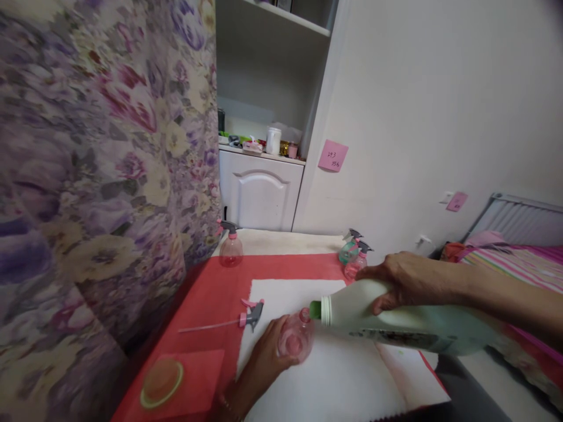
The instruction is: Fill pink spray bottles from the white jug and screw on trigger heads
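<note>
My left hand (270, 351) is wrapped round a clear pink spray bottle (295, 339) without its top, over the white cloth. In my right hand (396, 281) is a large pale green jug (365, 302), tilted almost flat. Its green spout (315, 309) meets the open neck of the pink bottle; whether liquid is flowing I cannot tell. A grey and pink spray head (254, 315) with a long thin tube lies to the left. The jug's open cap (162, 382), or a similar round lid with a pale green rim, rests at the front left.
A pink spray bottle (231, 249) stands at the table's back left. At the back right are a green spray bottle (348, 251) and another pink one (355, 266). A floral curtain (109, 176) hangs along the left; a white cabinet (261, 190) stands behind. A bed (519, 264) is at right.
</note>
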Tool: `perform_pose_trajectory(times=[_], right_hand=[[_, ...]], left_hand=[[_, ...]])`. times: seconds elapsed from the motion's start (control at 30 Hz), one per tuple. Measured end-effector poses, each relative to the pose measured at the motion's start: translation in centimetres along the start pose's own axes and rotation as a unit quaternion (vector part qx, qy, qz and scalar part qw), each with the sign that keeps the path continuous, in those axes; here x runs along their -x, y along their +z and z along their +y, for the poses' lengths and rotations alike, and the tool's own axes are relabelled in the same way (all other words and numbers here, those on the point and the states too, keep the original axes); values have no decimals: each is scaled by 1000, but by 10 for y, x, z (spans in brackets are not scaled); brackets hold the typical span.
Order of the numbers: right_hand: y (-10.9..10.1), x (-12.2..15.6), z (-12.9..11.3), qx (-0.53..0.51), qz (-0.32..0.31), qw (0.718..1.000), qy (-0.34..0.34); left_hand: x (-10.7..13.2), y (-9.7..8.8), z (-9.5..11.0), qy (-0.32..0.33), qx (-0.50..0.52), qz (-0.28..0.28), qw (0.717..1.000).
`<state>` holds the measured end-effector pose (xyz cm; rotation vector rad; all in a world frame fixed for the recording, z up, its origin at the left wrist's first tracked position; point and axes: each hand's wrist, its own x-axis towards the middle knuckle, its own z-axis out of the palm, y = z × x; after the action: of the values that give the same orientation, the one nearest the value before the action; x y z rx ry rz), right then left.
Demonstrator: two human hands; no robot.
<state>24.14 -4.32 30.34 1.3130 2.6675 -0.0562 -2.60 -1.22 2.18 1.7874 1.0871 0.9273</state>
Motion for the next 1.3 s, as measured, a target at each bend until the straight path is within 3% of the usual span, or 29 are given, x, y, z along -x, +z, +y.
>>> perform_pose_trajectory(times=[1.3], right_hand=[[-6, -2, -4, -7, -22, 1000, 3]], left_hand=[[0, 4, -9, 3, 0, 18, 1000]])
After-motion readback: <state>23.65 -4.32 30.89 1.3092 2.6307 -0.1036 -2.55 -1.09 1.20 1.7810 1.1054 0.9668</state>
